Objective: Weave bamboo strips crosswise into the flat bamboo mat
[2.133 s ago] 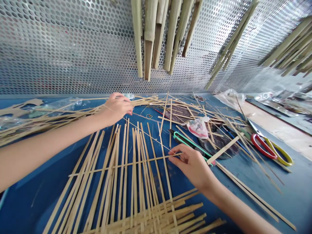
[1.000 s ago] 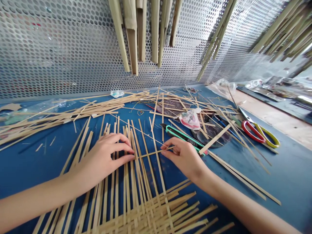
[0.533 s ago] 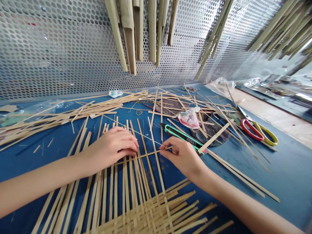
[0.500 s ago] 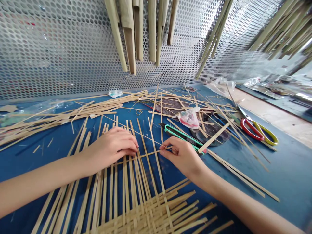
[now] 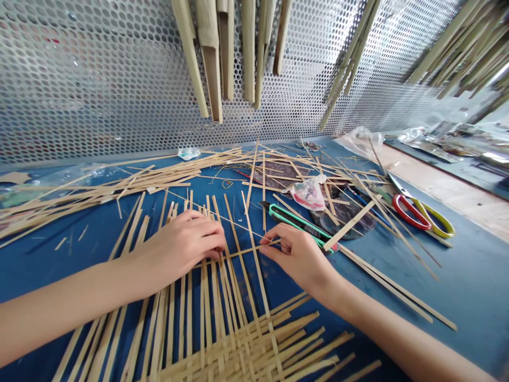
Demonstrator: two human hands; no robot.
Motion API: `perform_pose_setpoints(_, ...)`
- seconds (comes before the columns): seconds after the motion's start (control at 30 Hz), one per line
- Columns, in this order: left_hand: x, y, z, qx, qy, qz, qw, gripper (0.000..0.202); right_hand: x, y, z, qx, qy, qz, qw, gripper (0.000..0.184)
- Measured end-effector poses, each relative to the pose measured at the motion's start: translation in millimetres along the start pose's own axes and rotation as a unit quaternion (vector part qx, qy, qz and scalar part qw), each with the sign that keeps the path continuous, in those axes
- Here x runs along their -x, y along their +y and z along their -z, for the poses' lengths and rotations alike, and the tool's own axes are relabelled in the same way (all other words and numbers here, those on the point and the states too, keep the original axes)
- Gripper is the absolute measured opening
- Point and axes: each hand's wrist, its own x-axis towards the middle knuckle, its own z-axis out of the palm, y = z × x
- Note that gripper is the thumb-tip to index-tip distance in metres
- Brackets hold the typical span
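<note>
A partly woven bamboo mat (image 5: 234, 347) lies at the near edge of the view, its long loose strips fanning away from me. One thin bamboo strip (image 5: 247, 250) runs crosswise over and among these lengthwise strips. My right hand (image 5: 292, 249) pinches this strip's right end between thumb and fingertips. Over the lengthwise strips, my left hand (image 5: 191, 239) is closed, with curled fingers on bamboo strips where the crosswise one passes beneath it. The tips of its fingers are partly hidden. A green utility knife (image 5: 296, 220) lies just beyond my right hand.
Scissors with red and yellow handles (image 5: 421, 212) rest at the right. Loose bamboo strips (image 5: 175, 178) are heaped across the back of the blue table (image 5: 469, 276). A crumpled plastic bag (image 5: 308, 192) sits among them. Split bamboo lengths (image 5: 209, 58) hang before a perforated metal panel (image 5: 99, 79).
My left hand has shifted very slightly, its wrist and forearm a little lower. My right hand keeps its pinch on the bamboo strip in almost the same place.
</note>
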Motion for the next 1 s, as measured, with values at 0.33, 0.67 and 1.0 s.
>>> perform_pose_setpoints(0.33, 4, -5, -5.5, -0.002, 0.007, -0.001, 1.000, 0.025, 1, 0, -1, 0.013, -0.003, -0.008, 1.000, 0.011)
perform_pose_setpoints(0.67, 14, -2, -5.6, -0.018, 0.049, -0.010, 0.999, 0.025, 1, -1, 0, 0.041, 0.000, 0.000, 0.999, 0.013)
perform_pose_setpoints(1.0, 12, 3, -2.1, -0.064, 0.029, -0.028, 0.997, 0.021, 1, -3, 1, 0.056, 0.000, 0.007, 0.998, 0.012)
